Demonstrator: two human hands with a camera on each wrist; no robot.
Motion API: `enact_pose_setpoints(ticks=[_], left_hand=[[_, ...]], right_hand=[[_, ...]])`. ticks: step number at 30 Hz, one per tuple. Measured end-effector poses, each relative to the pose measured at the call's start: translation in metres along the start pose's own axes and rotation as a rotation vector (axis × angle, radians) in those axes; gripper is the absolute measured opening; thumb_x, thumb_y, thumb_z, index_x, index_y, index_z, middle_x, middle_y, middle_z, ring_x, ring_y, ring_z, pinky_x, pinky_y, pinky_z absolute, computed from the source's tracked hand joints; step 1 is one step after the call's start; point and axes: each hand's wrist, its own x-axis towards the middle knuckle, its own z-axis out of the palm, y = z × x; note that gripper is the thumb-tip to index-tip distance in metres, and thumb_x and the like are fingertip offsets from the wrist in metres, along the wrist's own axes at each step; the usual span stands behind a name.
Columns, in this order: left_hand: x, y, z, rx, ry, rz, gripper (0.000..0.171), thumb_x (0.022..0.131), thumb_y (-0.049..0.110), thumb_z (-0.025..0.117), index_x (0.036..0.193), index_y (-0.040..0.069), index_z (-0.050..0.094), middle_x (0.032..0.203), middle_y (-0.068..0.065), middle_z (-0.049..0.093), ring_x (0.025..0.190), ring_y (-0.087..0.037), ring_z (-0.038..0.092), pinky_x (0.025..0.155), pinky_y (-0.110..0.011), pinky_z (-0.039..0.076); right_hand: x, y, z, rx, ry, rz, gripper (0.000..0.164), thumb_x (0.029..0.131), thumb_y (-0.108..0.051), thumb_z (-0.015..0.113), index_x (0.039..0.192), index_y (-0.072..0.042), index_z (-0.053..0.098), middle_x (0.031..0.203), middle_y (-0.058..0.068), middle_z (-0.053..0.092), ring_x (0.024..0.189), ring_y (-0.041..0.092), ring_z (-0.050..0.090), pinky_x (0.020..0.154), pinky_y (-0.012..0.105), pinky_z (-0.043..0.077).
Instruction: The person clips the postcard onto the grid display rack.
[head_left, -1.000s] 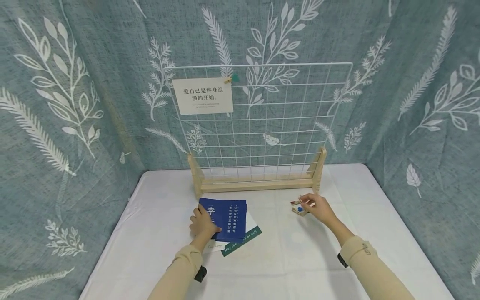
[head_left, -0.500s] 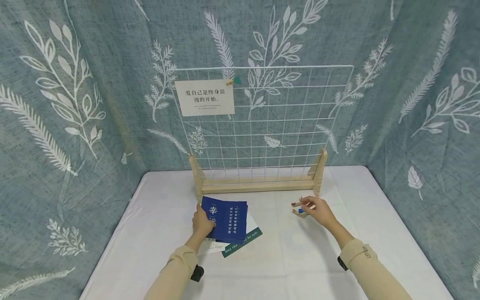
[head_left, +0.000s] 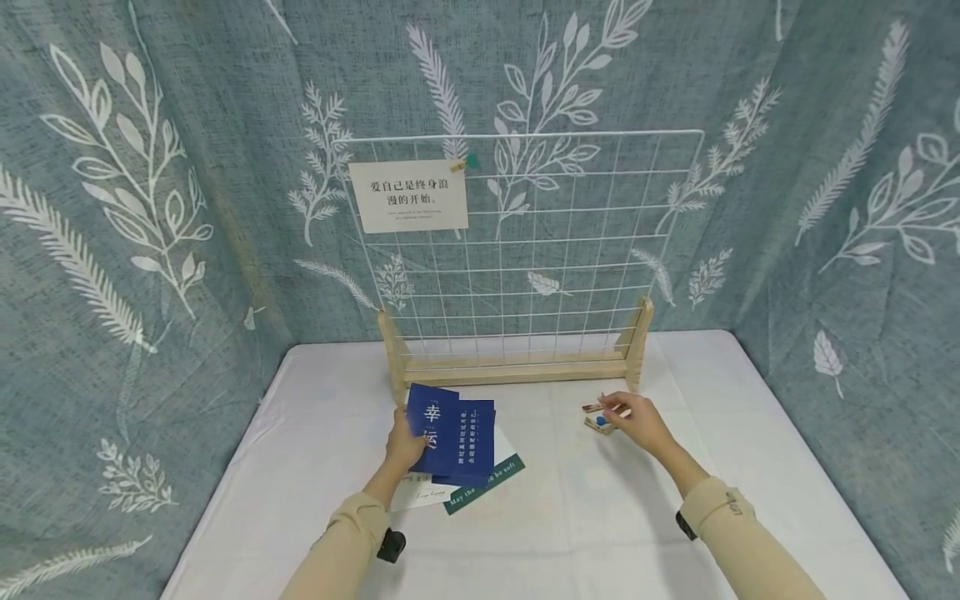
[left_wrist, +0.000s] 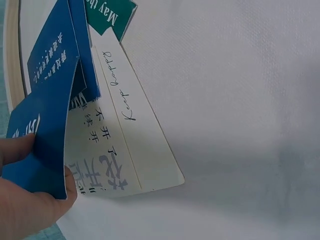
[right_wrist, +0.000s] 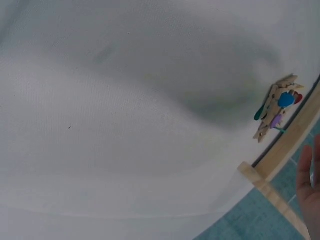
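My left hand (head_left: 405, 442) pinches the left edge of a dark blue card (head_left: 435, 417) with white characters, thumb on its face and fingers behind. That card is raised and tilted in the left wrist view. It overlaps another blue card (head_left: 477, 442). Beneath lie white cards (left_wrist: 125, 115) with handwriting, one reading "Keep happy", and a green strip card (head_left: 483, 485). On the right, my right hand (head_left: 636, 419) hovers at a small pile of wooden clothespins (right_wrist: 277, 107) with blue, red, purple and green decorations. Its fingers look loosely bent, with nothing visibly held.
A white wire grid (head_left: 517, 242) stands at the back in a wooden base (head_left: 517, 372). A white card (head_left: 408, 197) hangs at its upper left from a clothespin (head_left: 458, 166) with a green decoration. A leaf-patterned curtain (head_left: 247, 167) surrounds the white table (head_left: 570, 517).
My left hand has slid one blue card up and left off the stack, lifting and turning it, baring more of the white cards beneath. The right hand stays nearly still.
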Motion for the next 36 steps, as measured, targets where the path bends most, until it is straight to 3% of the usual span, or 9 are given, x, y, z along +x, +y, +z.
enact_pose_setpoints(ticks=[3,7,13,16,20,25,28,32,36], left_hand=[[0.0,0.007,0.001,0.014,0.032,0.039,0.08,0.072,0.012,0.074,0.137,0.017,0.028,0.12,-0.031,0.056,0.099,-0.046,0.06,0.073,-0.05,0.05],[-0.012,0.032,-0.013,-0.015,0.04,0.06,0.072,0.078,0.025,0.074,0.134,0.019,0.029,0.117,-0.032,0.057,0.092,-0.045,0.061,0.068,-0.047,0.05],[-0.029,0.077,-0.038,-0.1,-0.034,-0.017,0.075,0.085,0.022,0.068,0.142,0.015,0.019,0.127,-0.033,0.051,0.107,-0.05,0.056,0.084,-0.056,0.049],[-0.029,0.082,-0.038,-0.121,-0.045,-0.002,0.074,0.087,0.02,0.065,0.143,0.015,0.017,0.128,-0.033,0.05,0.108,-0.049,0.056,0.085,-0.055,0.05],[-0.025,0.072,-0.03,-0.114,0.003,0.079,0.068,0.088,0.024,0.064,0.14,0.017,0.022,0.122,-0.032,0.053,0.101,-0.045,0.059,0.076,-0.048,0.053],[-0.031,0.084,-0.039,-0.188,-0.055,0.038,0.07,0.09,0.009,0.056,0.147,0.013,0.015,0.132,-0.034,0.045,0.116,-0.046,0.052,0.092,-0.05,0.048],[-0.02,0.07,-0.03,-0.196,-0.063,0.057,0.072,0.086,0.001,0.051,0.147,0.014,0.014,0.134,-0.033,0.044,0.118,-0.047,0.05,0.094,-0.054,0.046],[0.016,0.019,0.005,-0.199,-0.05,0.081,0.075,0.084,0.002,0.053,0.145,0.027,0.018,0.134,-0.028,0.047,0.117,-0.047,0.051,0.093,-0.057,0.046],[0.05,-0.024,0.037,-0.209,-0.057,0.04,0.075,0.084,0.007,0.062,0.142,0.033,0.022,0.133,-0.021,0.051,0.115,-0.043,0.055,0.091,-0.058,0.047]], right_hand=[[0.0,0.0,-0.001,0.004,0.005,-0.001,0.021,0.086,0.001,0.062,0.105,0.01,0.063,0.093,0.022,0.067,0.083,0.033,0.064,0.072,0.041,0.056],[0.0,0.0,-0.001,0.001,0.002,-0.006,0.021,0.086,0.001,0.062,0.105,0.011,0.063,0.092,0.022,0.067,0.082,0.033,0.064,0.071,0.041,0.056],[0.001,0.001,-0.001,-0.002,0.015,-0.005,0.02,0.086,0.002,0.062,0.104,0.011,0.063,0.09,0.022,0.067,0.081,0.032,0.064,0.071,0.039,0.056],[0.001,0.002,-0.001,-0.005,0.023,0.002,0.019,0.086,0.002,0.062,0.103,0.01,0.063,0.089,0.022,0.067,0.081,0.033,0.064,0.07,0.039,0.056],[0.001,0.004,0.0,-0.007,0.016,0.015,0.019,0.086,0.001,0.062,0.103,0.01,0.063,0.09,0.022,0.067,0.081,0.033,0.064,0.071,0.04,0.056],[0.0,0.006,0.003,-0.005,0.013,0.023,0.019,0.086,-0.001,0.063,0.103,0.01,0.063,0.091,0.021,0.067,0.083,0.033,0.064,0.073,0.041,0.055],[-0.001,0.005,0.003,-0.005,0.028,0.031,0.019,0.086,-0.001,0.064,0.102,0.01,0.064,0.09,0.022,0.067,0.081,0.033,0.064,0.07,0.04,0.056],[-0.002,0.006,0.002,-0.014,0.038,0.046,0.019,0.085,0.0,0.064,0.101,0.01,0.063,0.089,0.023,0.067,0.079,0.034,0.064,0.067,0.037,0.056],[-0.003,0.007,0.002,-0.029,0.047,0.061,0.019,0.086,-0.001,0.064,0.101,0.011,0.063,0.091,0.024,0.066,0.079,0.034,0.064,0.066,0.036,0.056]])
